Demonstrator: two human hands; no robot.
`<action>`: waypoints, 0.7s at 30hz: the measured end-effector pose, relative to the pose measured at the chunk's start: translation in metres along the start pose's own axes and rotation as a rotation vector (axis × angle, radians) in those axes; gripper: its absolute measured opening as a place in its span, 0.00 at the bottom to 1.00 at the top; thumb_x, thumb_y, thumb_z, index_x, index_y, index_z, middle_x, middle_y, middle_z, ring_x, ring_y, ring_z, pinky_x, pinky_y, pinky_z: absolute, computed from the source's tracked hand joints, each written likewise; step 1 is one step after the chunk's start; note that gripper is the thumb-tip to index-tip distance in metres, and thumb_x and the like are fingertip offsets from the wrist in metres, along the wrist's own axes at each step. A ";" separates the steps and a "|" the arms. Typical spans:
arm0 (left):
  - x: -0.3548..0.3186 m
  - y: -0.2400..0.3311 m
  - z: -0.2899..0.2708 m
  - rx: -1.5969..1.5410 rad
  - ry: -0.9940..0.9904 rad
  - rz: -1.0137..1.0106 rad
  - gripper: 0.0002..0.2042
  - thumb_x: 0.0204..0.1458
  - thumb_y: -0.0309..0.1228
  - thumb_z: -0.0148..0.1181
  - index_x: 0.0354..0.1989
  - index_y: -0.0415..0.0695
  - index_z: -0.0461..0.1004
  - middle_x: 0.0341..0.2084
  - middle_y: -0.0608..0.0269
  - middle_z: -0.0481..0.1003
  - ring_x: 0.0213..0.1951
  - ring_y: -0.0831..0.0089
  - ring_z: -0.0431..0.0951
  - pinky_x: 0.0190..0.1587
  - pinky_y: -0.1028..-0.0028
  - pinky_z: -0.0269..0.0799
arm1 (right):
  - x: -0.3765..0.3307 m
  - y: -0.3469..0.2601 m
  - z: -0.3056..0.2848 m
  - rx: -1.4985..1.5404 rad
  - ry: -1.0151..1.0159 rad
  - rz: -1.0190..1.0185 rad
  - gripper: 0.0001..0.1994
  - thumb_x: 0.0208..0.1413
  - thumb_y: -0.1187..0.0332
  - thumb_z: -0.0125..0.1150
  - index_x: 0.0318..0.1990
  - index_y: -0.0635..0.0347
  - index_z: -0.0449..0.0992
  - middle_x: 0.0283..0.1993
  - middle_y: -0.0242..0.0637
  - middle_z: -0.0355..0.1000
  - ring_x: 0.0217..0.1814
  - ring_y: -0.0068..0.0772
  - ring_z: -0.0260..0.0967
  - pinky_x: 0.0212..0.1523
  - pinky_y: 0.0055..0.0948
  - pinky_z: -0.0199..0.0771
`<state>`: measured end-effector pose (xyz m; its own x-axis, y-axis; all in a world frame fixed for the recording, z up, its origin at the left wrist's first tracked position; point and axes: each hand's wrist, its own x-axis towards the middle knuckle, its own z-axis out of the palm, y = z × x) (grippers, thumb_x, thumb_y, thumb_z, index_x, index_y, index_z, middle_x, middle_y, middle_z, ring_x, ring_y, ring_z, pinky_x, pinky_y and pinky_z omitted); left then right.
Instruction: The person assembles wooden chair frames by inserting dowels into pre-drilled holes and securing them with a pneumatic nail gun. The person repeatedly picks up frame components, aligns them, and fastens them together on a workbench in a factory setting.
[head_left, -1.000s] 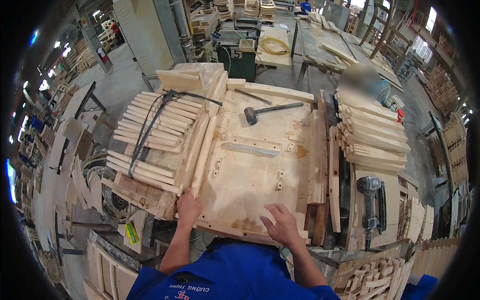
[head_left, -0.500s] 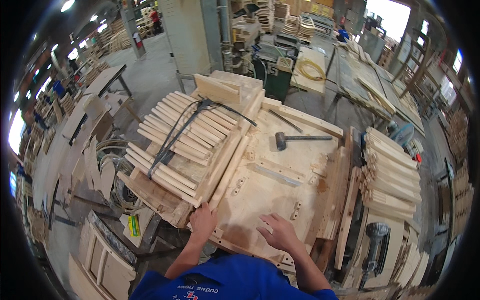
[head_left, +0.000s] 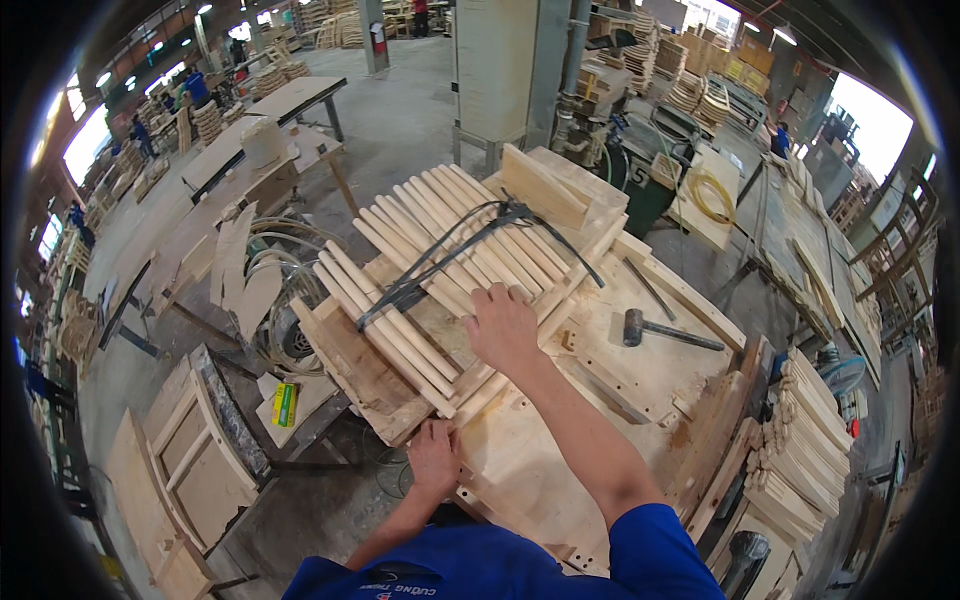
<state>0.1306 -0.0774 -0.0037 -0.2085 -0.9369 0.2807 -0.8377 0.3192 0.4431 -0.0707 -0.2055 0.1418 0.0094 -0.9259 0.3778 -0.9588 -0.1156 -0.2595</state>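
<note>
Sawdusty counter (head_left: pixel 620 380) holds strapped rounded sticks (head_left: pixel 440 255), none pulled free yet: right hand (head_left: pixel 503 328) rests flat there, left hand (head_left: pixel 434 457) grips the counter's edge (mallet (head_left: pixel 665 330) untouched).

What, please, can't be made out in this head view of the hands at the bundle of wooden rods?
- Right hand: whether it grips a rod in the strapped bundle of wooden rods or only rests there; its fingertips are hidden.
- Left hand: what it presses on at the workbench edge; its palm covers it.
- Power tool: cut off by the lower rim.
- Distant people in the aisle: too small.
</note>
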 end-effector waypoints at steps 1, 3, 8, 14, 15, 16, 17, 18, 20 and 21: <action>0.000 -0.001 0.000 0.036 0.006 0.014 0.11 0.59 0.36 0.69 0.45 0.46 0.77 0.39 0.53 0.76 0.39 0.51 0.82 0.41 0.53 0.79 | 0.005 -0.002 0.005 -0.024 -0.009 -0.019 0.15 0.58 0.62 0.71 0.48 0.57 0.78 0.48 0.45 0.75 0.54 0.51 0.77 0.52 0.46 0.79; 0.002 -0.002 0.000 0.012 -0.018 0.003 0.11 0.59 0.35 0.69 0.46 0.46 0.77 0.40 0.54 0.76 0.42 0.51 0.82 0.43 0.53 0.79 | 0.011 -0.001 0.013 -0.078 -0.039 -0.025 0.14 0.57 0.62 0.71 0.47 0.58 0.79 0.48 0.45 0.75 0.54 0.51 0.76 0.56 0.46 0.77; 0.007 0.003 -0.001 0.015 0.011 0.065 0.12 0.58 0.34 0.69 0.46 0.46 0.78 0.40 0.56 0.76 0.40 0.51 0.82 0.42 0.54 0.79 | -0.003 0.017 0.009 -0.244 -0.055 -0.014 0.12 0.58 0.65 0.69 0.45 0.61 0.78 0.46 0.47 0.76 0.52 0.51 0.78 0.55 0.47 0.77; 0.004 -0.002 -0.006 0.051 -0.047 0.050 0.13 0.59 0.36 0.68 0.46 0.44 0.77 0.40 0.54 0.77 0.39 0.49 0.83 0.41 0.54 0.80 | -0.126 0.053 -0.048 0.133 -0.319 0.155 0.14 0.58 0.71 0.64 0.50 0.61 0.71 0.42 0.48 0.78 0.46 0.57 0.79 0.46 0.52 0.77; 0.002 -0.003 -0.007 0.076 -0.077 0.027 0.13 0.60 0.37 0.68 0.46 0.44 0.76 0.40 0.53 0.78 0.40 0.49 0.83 0.41 0.54 0.80 | -0.146 0.063 -0.062 0.260 -0.446 0.248 0.17 0.58 0.70 0.64 0.53 0.61 0.70 0.43 0.50 0.78 0.48 0.57 0.79 0.47 0.51 0.77; 0.000 -0.002 -0.007 0.096 -0.108 0.009 0.14 0.60 0.38 0.68 0.46 0.43 0.76 0.41 0.52 0.78 0.41 0.48 0.84 0.42 0.54 0.80 | -0.164 0.071 -0.076 0.384 -0.572 0.348 0.20 0.57 0.70 0.63 0.56 0.61 0.69 0.44 0.51 0.78 0.50 0.57 0.78 0.48 0.50 0.77; 0.002 0.000 -0.007 0.098 -0.127 0.004 0.13 0.61 0.38 0.67 0.45 0.44 0.75 0.40 0.52 0.77 0.40 0.49 0.84 0.42 0.54 0.81 | -0.185 0.082 -0.080 0.353 -0.585 0.337 0.21 0.57 0.69 0.62 0.58 0.61 0.68 0.45 0.53 0.77 0.50 0.60 0.78 0.50 0.51 0.76; 0.005 0.003 -0.008 0.104 -0.147 0.000 0.12 0.61 0.38 0.67 0.44 0.44 0.74 0.40 0.52 0.77 0.40 0.49 0.84 0.42 0.54 0.81 | -0.208 0.092 -0.079 0.327 -0.599 0.326 0.23 0.57 0.69 0.61 0.60 0.61 0.68 0.46 0.54 0.77 0.49 0.62 0.77 0.52 0.52 0.76; 0.009 0.004 -0.010 0.127 -0.199 -0.002 0.13 0.62 0.39 0.66 0.45 0.44 0.74 0.41 0.51 0.78 0.42 0.49 0.84 0.43 0.54 0.82 | -0.231 0.104 -0.061 0.346 -0.569 0.293 0.24 0.58 0.67 0.61 0.62 0.60 0.67 0.48 0.57 0.76 0.49 0.63 0.77 0.54 0.53 0.75; 0.011 0.003 -0.010 0.143 -0.211 -0.009 0.14 0.62 0.40 0.66 0.47 0.44 0.75 0.43 0.50 0.78 0.43 0.48 0.84 0.43 0.53 0.81 | -0.235 0.103 -0.046 0.389 -0.529 0.266 0.25 0.58 0.66 0.62 0.62 0.61 0.67 0.48 0.58 0.76 0.50 0.63 0.77 0.54 0.52 0.75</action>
<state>0.1313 -0.0852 0.0092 -0.2890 -0.9534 0.0869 -0.8998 0.3015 0.3154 -0.1852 0.0167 0.0673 0.0198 -0.9797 -0.1993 -0.7773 0.1103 -0.6194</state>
